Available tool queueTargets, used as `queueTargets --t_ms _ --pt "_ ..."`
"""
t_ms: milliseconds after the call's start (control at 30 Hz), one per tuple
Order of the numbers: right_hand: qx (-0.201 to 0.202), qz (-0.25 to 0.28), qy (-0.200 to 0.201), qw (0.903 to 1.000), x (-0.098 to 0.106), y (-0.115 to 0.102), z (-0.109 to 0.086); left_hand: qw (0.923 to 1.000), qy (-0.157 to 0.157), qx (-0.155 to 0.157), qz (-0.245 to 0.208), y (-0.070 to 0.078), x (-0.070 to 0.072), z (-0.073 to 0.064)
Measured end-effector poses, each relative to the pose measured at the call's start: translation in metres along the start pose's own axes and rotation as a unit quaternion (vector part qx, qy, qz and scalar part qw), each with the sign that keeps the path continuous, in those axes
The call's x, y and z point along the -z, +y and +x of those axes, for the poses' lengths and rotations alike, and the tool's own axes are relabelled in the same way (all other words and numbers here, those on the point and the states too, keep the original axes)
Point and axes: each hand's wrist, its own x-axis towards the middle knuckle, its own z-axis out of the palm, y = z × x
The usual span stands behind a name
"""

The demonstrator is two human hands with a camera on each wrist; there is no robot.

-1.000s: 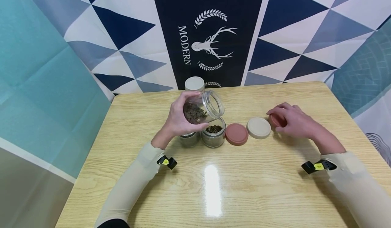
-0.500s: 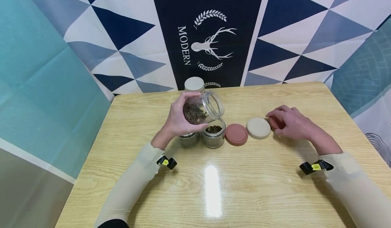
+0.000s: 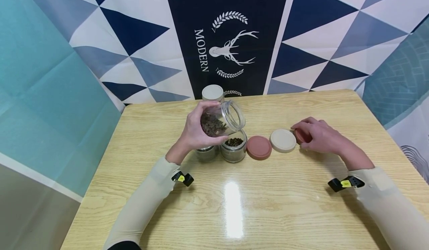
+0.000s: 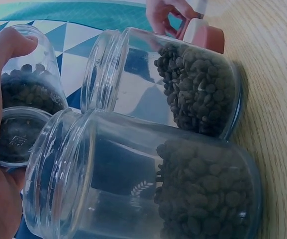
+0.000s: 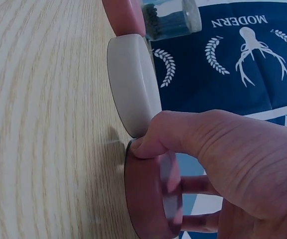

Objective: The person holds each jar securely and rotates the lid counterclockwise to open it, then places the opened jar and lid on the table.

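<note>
My left hand (image 3: 197, 129) holds a clear glass jar (image 3: 226, 117) on its side, its open mouth tipped to the right. Dark pellets (image 3: 212, 124) lie in its lower part. Beneath and just in front of it, two open jars stand side by side: the right jar (image 3: 233, 154) and the left jar (image 3: 207, 154), partly covered by my hand. Both hold dark pellets in the left wrist view. On the right, my right hand (image 3: 320, 136) pinches a red lid (image 5: 148, 191) by its rim, thumb on the near side. That lid is beside the cream lid (image 3: 283, 140).
Another red lid (image 3: 259, 147) lies between the right jar and the cream lid. Behind the held jar stands a jar with a white lid (image 3: 212, 92), close to the patterned backdrop (image 3: 298, 37). The wooden table (image 3: 278, 198) extends toward me.
My right hand has shifted slightly left and toward me with the red lid, beside the cream lid. My left hand and its tilted jar look unchanged.
</note>
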Motion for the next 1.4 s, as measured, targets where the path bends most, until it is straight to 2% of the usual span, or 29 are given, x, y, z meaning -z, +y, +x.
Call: queueTargets --t_ms 367,767,967,1200,1400 --pt "-0.008 -0.003 0.005 1.0000 0.007 -0.002 -0.002 1.0000 0.002 0.002 -0.004 -0.001 0.000 0.000" --pt "-0.022 -0.027 0.011 0.9993 0.012 -0.002 -0.004 0.9998 0.005 -0.003 0.018 -0.002 0.004 0.003" --pt "-0.013 -0.034 0.018 0.9992 0.012 -0.002 -0.004 0.9998 0.005 -0.005 0.021 -0.002 0.004 0.004" --pt "-0.009 -0.034 0.017 0.9992 0.012 -0.001 -0.006 0.9996 0.013 0.022 0.013 -0.003 0.010 -0.002" --pt "-0.014 -0.032 0.008 0.9994 0.013 -0.001 -0.006 0.9994 0.023 0.026 -0.001 -0.003 0.019 -0.003"
